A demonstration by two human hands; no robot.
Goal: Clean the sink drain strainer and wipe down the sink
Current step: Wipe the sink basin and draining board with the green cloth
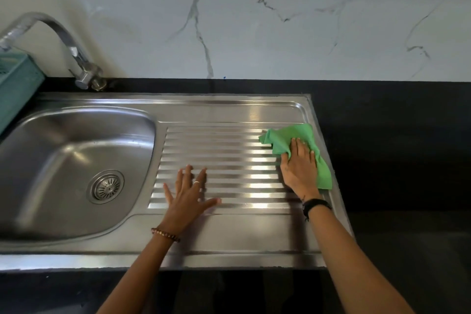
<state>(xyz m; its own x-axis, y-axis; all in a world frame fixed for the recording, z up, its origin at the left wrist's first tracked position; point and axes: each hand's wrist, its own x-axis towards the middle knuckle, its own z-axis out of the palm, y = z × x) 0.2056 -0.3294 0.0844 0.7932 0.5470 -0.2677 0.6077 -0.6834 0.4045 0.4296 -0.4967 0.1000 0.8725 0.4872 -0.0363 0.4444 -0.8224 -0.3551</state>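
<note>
Left hand (187, 194): I see it spread wide, palm flat on the ribbed drainboard (229, 160), holding nothing.
Right hand (299, 168): fingers laid nearly straight, pressing the green cloth (288, 136) down near the drainboard's far right corner.
Cloth: bunched under that hand, reaching the right edge of the sink (63, 140).
Strainer (107, 186): seated in the basin's drain, well left of both hands.
Tap (76, 58): behind the basin, spout arching left above a teal basket (15, 84).

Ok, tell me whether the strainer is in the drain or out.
In. The strainer sits level in the drain at the bottom of the sink.
</note>
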